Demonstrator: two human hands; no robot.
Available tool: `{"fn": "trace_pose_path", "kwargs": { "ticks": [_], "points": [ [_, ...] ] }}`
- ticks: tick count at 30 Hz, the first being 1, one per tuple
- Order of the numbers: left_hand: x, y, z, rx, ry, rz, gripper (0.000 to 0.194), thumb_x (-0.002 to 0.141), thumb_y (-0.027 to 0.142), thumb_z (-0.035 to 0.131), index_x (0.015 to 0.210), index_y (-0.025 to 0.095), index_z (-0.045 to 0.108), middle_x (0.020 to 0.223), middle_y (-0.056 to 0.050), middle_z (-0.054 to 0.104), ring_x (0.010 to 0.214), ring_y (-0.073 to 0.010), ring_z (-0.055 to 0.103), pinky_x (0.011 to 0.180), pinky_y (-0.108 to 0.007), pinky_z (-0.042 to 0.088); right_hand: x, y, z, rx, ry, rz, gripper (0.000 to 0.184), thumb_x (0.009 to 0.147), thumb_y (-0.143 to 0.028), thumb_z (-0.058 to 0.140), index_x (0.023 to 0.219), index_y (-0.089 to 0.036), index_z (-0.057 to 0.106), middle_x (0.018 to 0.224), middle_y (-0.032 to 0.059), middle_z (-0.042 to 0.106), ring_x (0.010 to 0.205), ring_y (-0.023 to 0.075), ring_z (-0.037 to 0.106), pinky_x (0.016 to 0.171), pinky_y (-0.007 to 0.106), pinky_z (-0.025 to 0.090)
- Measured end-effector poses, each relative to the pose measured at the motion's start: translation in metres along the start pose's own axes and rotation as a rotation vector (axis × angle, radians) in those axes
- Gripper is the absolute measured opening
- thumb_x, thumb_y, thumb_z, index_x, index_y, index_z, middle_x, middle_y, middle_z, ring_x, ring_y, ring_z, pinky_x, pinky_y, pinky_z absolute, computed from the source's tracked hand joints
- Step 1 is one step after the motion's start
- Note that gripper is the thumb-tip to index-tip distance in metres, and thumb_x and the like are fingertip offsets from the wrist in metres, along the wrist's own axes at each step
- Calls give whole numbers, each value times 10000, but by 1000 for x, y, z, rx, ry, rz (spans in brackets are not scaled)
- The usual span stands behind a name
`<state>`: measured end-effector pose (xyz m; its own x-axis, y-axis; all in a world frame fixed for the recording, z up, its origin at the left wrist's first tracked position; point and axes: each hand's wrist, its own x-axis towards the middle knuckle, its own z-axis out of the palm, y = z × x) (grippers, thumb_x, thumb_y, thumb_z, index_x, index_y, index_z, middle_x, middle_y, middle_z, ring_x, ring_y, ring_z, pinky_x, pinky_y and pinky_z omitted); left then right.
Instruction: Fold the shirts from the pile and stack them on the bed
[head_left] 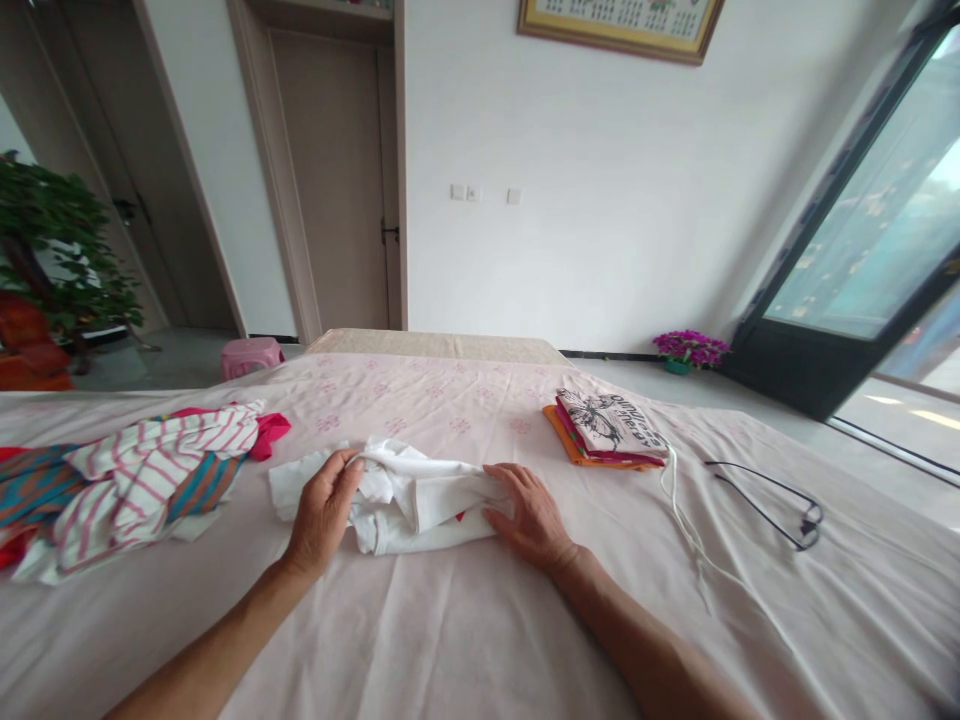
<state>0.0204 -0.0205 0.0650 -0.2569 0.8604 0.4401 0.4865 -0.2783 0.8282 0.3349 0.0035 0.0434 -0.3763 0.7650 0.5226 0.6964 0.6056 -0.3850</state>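
A crumpled white garment [427,500] with a small red mark lies on the pale pink sheet [450,640], between my two hands. My left hand [330,500] pinches its left part, thumb and fingers closed on the cloth. At the right end, my right hand [529,510] rests against the fabric with thumb and fingers apart. To the left is a loose heap of clothes, with a red-striped white garment [150,470] on top. On the right sits a stack of folded clothes [607,425], its top piece printed with a black butterfly and lettering.
Eyeglasses [806,525] lie at the right, near a white cord [686,520] running from the folded stack. Beyond the sheet stand a pink stool [251,357], a leafy plant [60,240] and a pot of purple flowers [688,348]. A glazed door [847,230] is at the far right.
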Motion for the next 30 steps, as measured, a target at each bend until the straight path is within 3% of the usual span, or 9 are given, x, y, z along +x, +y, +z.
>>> {"fn": "trace_pose_path", "kwargs": {
  "ticks": [5,8,11,14,18,20,23,26,30],
  "points": [
    [-1,-1,4,-9,61,-58,357,908,482,449,1044,198,618,910,-33,680,880,-220,629,809,-316,506,1,4,2,-7,-62,127,175,910,-262,544,998,-214,687,961,67,698,926,222,594,856,343,446],
    [-3,-10,7,-31,-30,-55,413,904,495,474,1179,198,558,1092,-78,668,985,-235,644,861,-351,522,4,4,1,230,-18,209,223,944,-345,503,946,-205,677,904,37,694,857,193,603,781,295,448],
    [-12,-6,21,-56,-189,129,605,856,492,589,1377,222,442,1393,-141,517,1279,-272,522,1005,-391,486,16,-13,-1,555,-1,317,344,923,-493,521,889,-188,677,794,8,656,741,160,578,654,250,426],
    [-22,7,43,13,-284,280,755,756,477,726,1420,252,447,1514,-158,391,1417,-320,366,1106,-441,409,38,-46,-5,876,-24,434,438,841,-598,595,801,-165,654,657,-13,581,593,118,502,549,226,376],
    [-15,28,57,-39,-323,187,353,903,470,522,1144,237,635,1227,-108,644,1141,-262,611,957,-396,506,64,-88,-20,1112,-106,456,428,756,-591,686,805,-167,659,633,-18,579,550,101,488,528,216,388],
    [-2,39,49,-72,-317,117,345,954,471,404,992,221,638,949,-54,704,889,-218,658,785,-338,531,69,-98,-28,1169,-149,422,410,710,-537,735,889,-176,657,709,-6,628,595,114,539,571,229,437],
    [23,57,26,-49,-164,99,354,945,494,405,896,208,608,775,-6,658,735,-181,606,668,-284,480,67,-97,-35,999,-260,387,421,623,-335,780,1002,-203,652,826,-3,677,679,149,600,605,247,467],
    [46,73,2,-123,-28,133,324,908,492,478,823,205,603,719,9,616,742,-170,585,669,-262,461,62,-81,-32,574,-354,346,244,610,-184,692,852,-210,683,740,-22,664,653,153,586,558,230,413],
    [69,88,-21,-415,100,148,321,851,511,571,861,196,628,809,-10,669,869,-181,622,754,-268,496,67,-54,-25,303,-204,336,24,680,-208,621,674,-206,644,612,-25,588,603,135,521,559,239,357]
  ]
}}
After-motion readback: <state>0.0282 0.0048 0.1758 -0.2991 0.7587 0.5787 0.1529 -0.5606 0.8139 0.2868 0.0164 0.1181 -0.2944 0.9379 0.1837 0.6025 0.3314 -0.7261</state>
